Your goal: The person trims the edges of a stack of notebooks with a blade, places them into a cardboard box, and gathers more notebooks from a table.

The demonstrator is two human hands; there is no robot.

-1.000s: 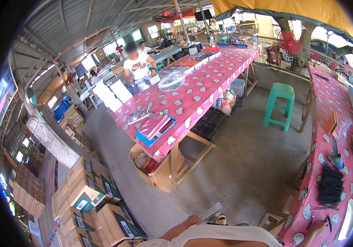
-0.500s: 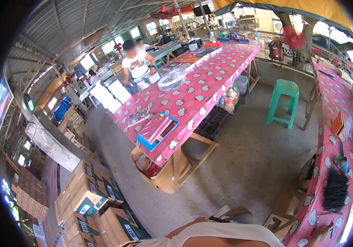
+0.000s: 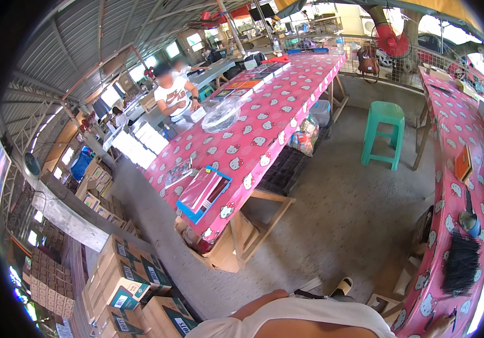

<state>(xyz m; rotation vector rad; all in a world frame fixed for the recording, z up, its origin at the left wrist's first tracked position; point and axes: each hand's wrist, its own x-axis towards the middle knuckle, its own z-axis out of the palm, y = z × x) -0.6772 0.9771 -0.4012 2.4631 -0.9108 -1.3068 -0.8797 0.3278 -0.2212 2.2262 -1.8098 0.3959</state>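
Observation:
Low at the right, my right hand (image 3: 438,325) rests at the pink patterned table (image 3: 422,308), cut by the dark rim of the picture. A thin dark pen-like stick (image 3: 453,320) stands out from its closed fingers. A dense bundle of black thin strips (image 3: 460,265) lies just beyond that hand, beside a white sheet (image 3: 483,304). Above the bundle is a small blue-grey container (image 3: 469,223). My left hand (image 3: 278,294) is low in front of my body, partly behind my light top; its fingers cannot be made out.
A long pink table (image 3: 236,163) carries a blue tray (image 3: 205,194) with dark red booklets. A green stool (image 3: 384,135) stands between the tables. Stacked cartons (image 3: 120,276) fill the lower left. Across the long table, a person (image 3: 173,98) handles something white.
My view has shifted, so the tables and stool sit slightly further left. A shoe now shows below me. The person across the table has bent their arms closer in. My right hand stays beside the strips.

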